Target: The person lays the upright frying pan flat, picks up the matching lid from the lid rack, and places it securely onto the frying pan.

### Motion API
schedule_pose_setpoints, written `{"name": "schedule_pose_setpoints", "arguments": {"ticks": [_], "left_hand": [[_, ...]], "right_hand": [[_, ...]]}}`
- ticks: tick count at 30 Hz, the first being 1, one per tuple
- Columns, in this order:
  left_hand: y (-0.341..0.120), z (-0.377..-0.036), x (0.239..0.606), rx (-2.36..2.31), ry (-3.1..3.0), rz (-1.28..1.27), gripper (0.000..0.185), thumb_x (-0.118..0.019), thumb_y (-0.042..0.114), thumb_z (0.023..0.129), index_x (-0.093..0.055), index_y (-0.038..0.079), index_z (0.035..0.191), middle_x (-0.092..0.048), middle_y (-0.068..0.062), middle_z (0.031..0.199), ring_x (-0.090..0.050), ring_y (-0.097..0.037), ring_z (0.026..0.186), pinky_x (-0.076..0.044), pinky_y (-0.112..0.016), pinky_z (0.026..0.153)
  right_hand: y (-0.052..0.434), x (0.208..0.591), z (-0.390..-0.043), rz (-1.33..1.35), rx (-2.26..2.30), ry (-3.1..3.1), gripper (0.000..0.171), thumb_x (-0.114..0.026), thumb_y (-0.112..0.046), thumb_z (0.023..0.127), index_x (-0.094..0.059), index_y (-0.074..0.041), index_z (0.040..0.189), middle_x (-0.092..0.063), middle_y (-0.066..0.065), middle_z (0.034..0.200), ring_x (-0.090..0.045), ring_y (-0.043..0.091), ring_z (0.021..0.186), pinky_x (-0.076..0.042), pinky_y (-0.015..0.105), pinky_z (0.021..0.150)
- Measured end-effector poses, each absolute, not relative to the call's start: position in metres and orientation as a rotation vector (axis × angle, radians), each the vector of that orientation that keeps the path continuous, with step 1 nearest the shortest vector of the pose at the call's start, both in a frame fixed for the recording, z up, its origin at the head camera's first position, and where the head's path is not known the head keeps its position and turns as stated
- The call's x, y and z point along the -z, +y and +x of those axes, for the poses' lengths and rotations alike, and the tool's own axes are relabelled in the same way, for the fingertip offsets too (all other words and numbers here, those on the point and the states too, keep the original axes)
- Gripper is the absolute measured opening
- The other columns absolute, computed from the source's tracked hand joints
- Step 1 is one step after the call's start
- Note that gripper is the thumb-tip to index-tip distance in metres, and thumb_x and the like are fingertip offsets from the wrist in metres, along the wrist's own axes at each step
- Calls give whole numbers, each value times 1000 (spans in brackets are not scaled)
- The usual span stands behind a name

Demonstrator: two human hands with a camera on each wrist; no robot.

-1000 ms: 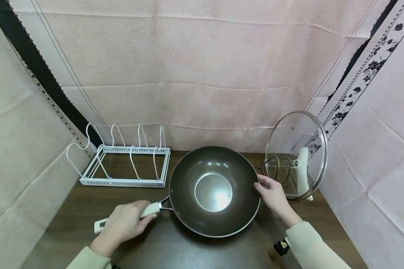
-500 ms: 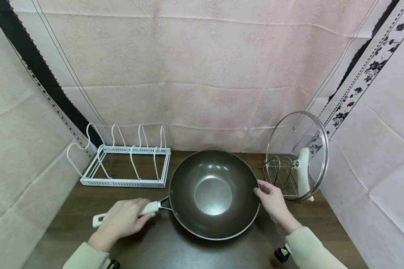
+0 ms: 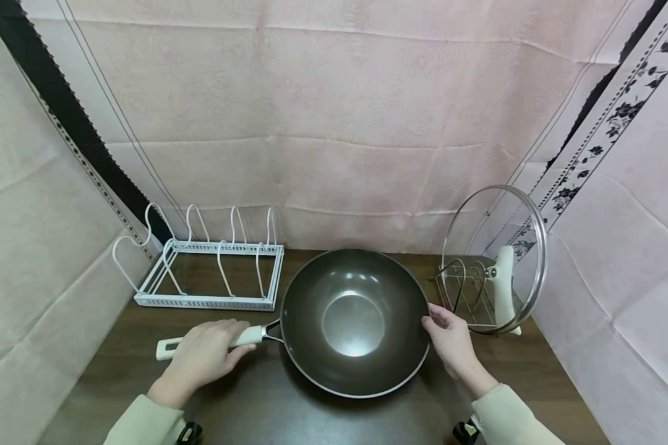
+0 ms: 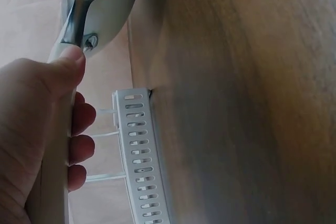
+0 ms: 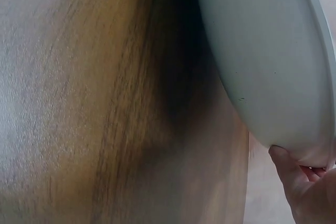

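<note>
A wok [image 3: 312, 309] with a dark inside and a pale outside is at the middle of the head view, its hollow facing up. Its white handle [image 3: 250, 335] points left, and my left hand [image 3: 203, 355] grips it. In the left wrist view the fingers of that hand [image 4: 31, 114] curl round the handle, the thumb lying along it near the metal joint. At the wok's right rim my right hand [image 3: 451, 340] pinches the edge between thumb and fingers. The right wrist view has the pale underside [image 5: 268, 66] above a dark shadow, with my right thumb against it.
A white rack [image 3: 200, 301] with upright wire loops stands at the back left of the wooden table [image 3: 312, 426]. Behind my right hand, a glass lid [image 3: 540, 247] with a pale handle [image 3: 502, 284] stands upright in a wire rack [image 3: 467, 290]. Cloth walls [image 3: 339, 123] close in the back and sides.
The wok's far rim has come slightly nearer, and the right hand has moved a little toward me with it. The handle's end and the left hand have shifted slightly away.
</note>
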State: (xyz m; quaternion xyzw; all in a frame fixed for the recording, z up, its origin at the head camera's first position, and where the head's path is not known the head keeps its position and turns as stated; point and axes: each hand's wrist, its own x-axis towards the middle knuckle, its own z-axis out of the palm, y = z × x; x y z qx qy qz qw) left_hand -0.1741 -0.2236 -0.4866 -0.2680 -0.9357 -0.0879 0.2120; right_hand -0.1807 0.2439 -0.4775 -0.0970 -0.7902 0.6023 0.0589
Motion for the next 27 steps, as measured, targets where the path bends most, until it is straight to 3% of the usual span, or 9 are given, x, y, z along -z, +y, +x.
{"name": "schedule_pose_setpoints", "arguments": {"ticks": [17,27], "left_hand": [[-229,-187,487,297,-2557,-609,45,-79,34,79,-70,7,114,-70,-9,105,-63,-28,99,-33,-49,89],[-232,-189,489,403,-2546,-550,41,-79,32,78,-70,12,112,-69,-6,107,-57,-29,99,-24,-57,86]], "right_hand": [[221,478,-165,-335,-1866,-2289,35,-58,-3,94,-57,3,129,-62,23,119,-60,20,106,-49,17,79],[214,482,-158,-369,-1885,-2251,36,-58,-1,93,-57,3,129,-62,23,119,-59,24,109,-48,16,79]]}}
